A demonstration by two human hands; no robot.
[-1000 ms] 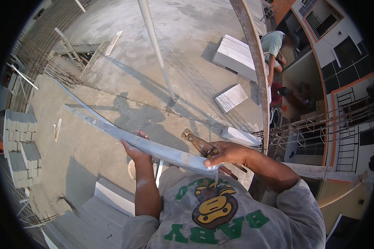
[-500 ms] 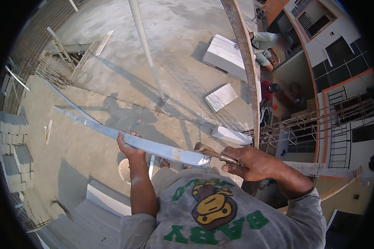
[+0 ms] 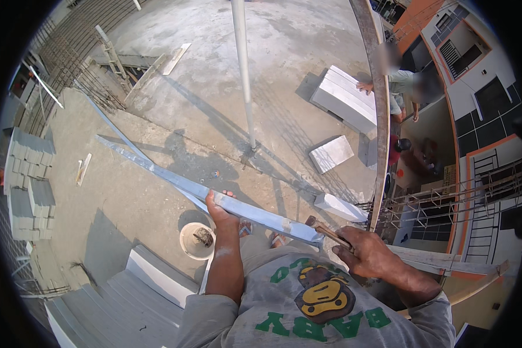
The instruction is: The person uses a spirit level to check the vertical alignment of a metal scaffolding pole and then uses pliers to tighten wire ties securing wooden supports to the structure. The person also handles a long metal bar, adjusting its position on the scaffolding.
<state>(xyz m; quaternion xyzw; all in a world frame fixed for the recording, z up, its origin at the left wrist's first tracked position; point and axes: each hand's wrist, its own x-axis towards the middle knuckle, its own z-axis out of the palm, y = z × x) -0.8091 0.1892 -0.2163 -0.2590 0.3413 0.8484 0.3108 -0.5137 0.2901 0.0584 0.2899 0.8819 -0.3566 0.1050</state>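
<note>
My left hand [image 3: 221,210] is wrapped round a long pale-blue bar [image 3: 267,219], which slants from the far left toward my chest. At the bar's near end, my right hand [image 3: 362,249] grips a hammer [image 3: 328,232] by its handle. The hammer's head lies against or just above that end; I cannot tell whether they touch. A second long blue strip [image 3: 109,120] runs beside and beneath the bar, its near part passing under it.
A bucket [image 3: 184,246] with something dark inside stands by my feet. Pale blocks [image 3: 343,103] are stacked at right, where another person crouches. More blocks [image 3: 32,151] stand at left. A thin post [image 3: 243,75] rises ahead; a curved plank [image 3: 383,133] stands at right.
The view has shifted, so the surroundings sit farther right and lower. Both hands keep their grips, with the hammer still at the bar's near end. The other person's pose has changed.
</note>
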